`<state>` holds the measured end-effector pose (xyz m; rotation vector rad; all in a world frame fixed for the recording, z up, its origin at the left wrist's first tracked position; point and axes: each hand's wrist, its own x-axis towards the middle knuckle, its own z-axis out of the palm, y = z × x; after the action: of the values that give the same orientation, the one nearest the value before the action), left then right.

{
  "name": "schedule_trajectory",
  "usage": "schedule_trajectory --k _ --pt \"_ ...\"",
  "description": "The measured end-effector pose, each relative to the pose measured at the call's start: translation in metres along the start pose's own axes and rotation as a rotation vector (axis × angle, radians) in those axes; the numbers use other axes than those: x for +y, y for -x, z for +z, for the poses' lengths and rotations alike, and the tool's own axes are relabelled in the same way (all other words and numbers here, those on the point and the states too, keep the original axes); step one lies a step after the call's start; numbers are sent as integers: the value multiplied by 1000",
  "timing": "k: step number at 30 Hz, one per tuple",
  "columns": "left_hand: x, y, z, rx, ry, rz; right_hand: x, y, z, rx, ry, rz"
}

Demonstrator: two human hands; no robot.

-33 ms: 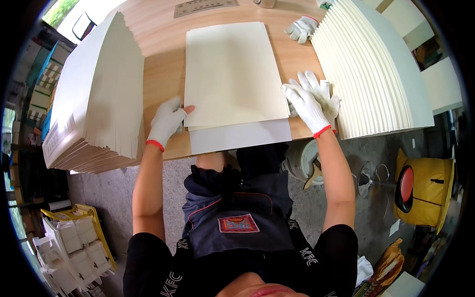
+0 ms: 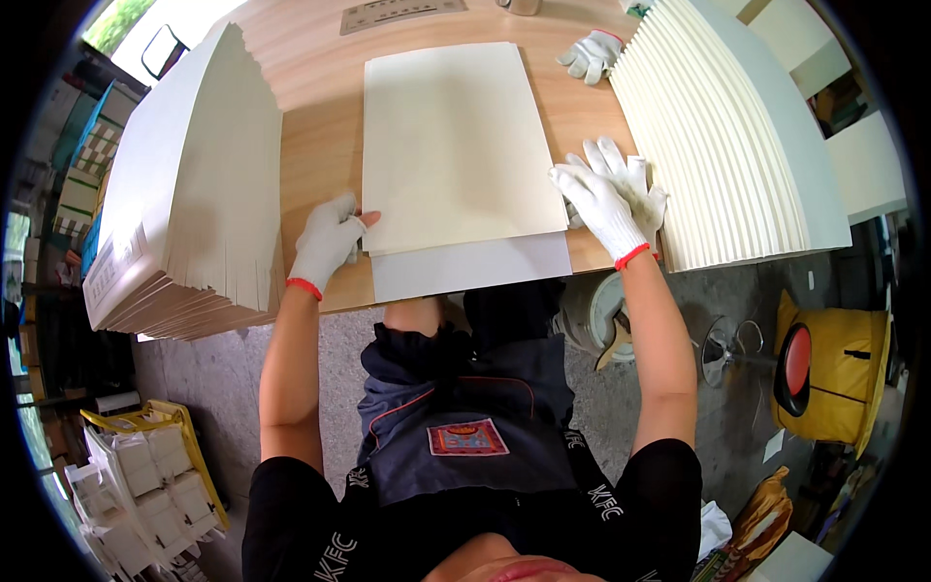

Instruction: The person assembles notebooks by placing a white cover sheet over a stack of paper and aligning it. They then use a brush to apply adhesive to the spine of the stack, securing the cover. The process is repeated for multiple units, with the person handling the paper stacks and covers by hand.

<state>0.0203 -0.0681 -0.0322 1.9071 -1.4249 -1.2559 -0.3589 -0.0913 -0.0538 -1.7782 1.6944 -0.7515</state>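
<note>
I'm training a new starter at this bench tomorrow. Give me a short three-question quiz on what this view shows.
1. True or false: the left hand rests at the cream sheet's lower left corner.
2. What lies under that cream sheet, sticking out at the near edge?
3. The right hand is beside: A) a fanned stack B) a yellow bin C) a spare glove

Key: 1 true; 2 a grey sheet; 3 A

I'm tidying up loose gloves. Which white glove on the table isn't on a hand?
The spare glove lying at the table's far edge, beside the fanned sheet stack. The other gloves are worn, with red cuffs at the wrists.
</note>
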Motion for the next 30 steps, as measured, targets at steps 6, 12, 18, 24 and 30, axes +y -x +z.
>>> schedule_trajectory --k 6,12,18,24,30 --pt "-12 5 7 103 209 18 15 -7 1 -71 -86 128" --pt "-8 5 6 78 214 -25 7 -5 0 -83 -99 125" --pt "-9 0 10 69 172 -8 14 -5 3 -55 -93 90" --pt "-8 4 3 64 96 -35 4 -1 -2 -65 -97 68" --pt "-33 40 18 420 -537 479 -21 4 -19 -292 236 129"
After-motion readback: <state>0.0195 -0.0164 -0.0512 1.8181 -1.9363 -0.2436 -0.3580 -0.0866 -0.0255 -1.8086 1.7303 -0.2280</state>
